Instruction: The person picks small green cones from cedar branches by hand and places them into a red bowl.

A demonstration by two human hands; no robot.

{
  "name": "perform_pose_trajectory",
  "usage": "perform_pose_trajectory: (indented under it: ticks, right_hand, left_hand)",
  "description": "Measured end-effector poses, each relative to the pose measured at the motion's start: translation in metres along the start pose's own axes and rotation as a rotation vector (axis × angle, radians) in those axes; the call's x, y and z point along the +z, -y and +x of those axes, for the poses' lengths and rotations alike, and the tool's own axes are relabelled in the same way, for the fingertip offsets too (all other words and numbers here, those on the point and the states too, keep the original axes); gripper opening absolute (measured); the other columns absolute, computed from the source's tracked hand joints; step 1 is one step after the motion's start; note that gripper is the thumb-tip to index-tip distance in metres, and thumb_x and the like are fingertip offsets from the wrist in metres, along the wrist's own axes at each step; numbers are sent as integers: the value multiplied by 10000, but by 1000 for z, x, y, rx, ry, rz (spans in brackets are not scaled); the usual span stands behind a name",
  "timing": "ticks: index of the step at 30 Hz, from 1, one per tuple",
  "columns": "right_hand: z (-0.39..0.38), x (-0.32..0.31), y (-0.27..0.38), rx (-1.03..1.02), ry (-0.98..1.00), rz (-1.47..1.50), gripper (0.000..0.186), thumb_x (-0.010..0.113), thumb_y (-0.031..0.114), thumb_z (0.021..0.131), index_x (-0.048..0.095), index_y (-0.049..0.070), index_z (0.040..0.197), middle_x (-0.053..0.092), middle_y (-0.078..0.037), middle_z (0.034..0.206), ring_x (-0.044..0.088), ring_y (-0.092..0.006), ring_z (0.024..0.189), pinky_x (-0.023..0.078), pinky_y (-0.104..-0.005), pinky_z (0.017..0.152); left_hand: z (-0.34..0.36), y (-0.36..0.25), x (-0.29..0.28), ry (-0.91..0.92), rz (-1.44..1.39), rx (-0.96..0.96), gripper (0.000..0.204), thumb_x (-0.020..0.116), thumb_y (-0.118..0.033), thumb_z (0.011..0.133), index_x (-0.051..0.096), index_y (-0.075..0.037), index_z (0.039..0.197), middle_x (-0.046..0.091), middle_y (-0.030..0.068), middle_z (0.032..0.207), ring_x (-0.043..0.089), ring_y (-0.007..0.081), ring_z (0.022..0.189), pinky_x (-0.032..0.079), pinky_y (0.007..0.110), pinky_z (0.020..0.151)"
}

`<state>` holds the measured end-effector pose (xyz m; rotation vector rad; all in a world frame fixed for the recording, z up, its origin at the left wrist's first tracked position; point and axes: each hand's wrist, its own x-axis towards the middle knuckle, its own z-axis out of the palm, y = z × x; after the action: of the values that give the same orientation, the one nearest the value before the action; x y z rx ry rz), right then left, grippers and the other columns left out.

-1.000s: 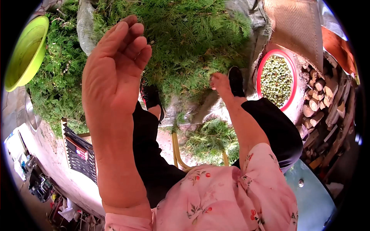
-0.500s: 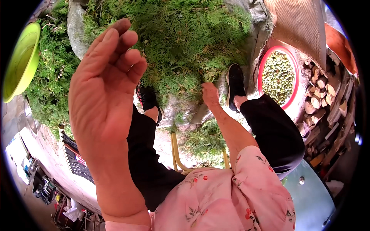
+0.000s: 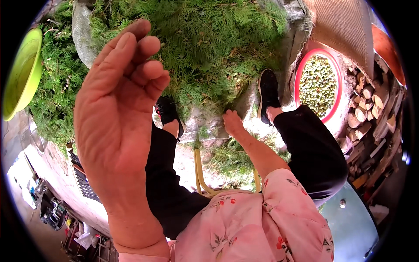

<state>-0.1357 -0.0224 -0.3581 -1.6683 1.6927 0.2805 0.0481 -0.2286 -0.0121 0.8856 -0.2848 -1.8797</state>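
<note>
While the left hand (image 3: 117,111) hangs raised, relaxed and loosely cupped with its palm bare, the right hand (image 3: 233,123) is over a grey plastic sheet (image 3: 203,118) — whether it grips anything, I cannot tell. Feathery green evergreen sprigs (image 3: 209,54) lie heaped on that sheet, just beyond the right hand — a red-rimmed round basin (image 3: 297,83) stands right of them.

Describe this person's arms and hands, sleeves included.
The left hand and right hand wear no gloves; both forearms are bare. The right sleeve is pink with red motifs and leafy sprigs; the left sleeve shows only a pink edge.
</note>
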Motion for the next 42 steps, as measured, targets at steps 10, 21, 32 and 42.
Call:
perform_pose_trajectory:
  ticks: [10, 21, 32, 42]
  right_hand:
    - [50, -62, -25, 416, -720, 670, 111, 519, 121, 787, 584, 36, 818, 596, -207, 754, 569, -379, 684, 456, -420, 632]
    - [87, -32, -60, 379, -474, 351, 173, 628, 149, 668, 621, 54, 812, 611, -161, 760, 586, -336, 758, 461, -399, 702]
    - [109, -72, -37, 355, -523, 452, 205, 610, 148, 687, 590, 23, 849, 595, -200, 835, 558, -377, 831, 444, -432, 735]
    - [64, -56, -42, 472, -443, 943, 238, 551, 102, 746, 583, 11, 963, 616, -177, 809, 612, -272, 658, 507, -334, 606]
  left_hand:
    - [-6, -1, 3, -33, 103, 6, 296, 424, -73, 904, 423, 91, 1151, 577, 135, 885, 504, 172, 693, 421, 265, 650]
    - [-5, 12, 14, 14, 24, 22, 309, 390, -86, 918, 396, 99, 1166, 558, 111, 870, 473, 153, 684, 389, 261, 636]
    - [-13, 35, 29, -48, -35, 130, 300, 371, -106, 927, 415, 101, 1140, 552, 102, 853, 469, 135, 662, 410, 254, 628]
    - [-9, 31, 18, 179, 176, 189, 289, 376, -108, 923, 436, 88, 1126, 560, 95, 863, 485, 126, 662, 433, 247, 626]
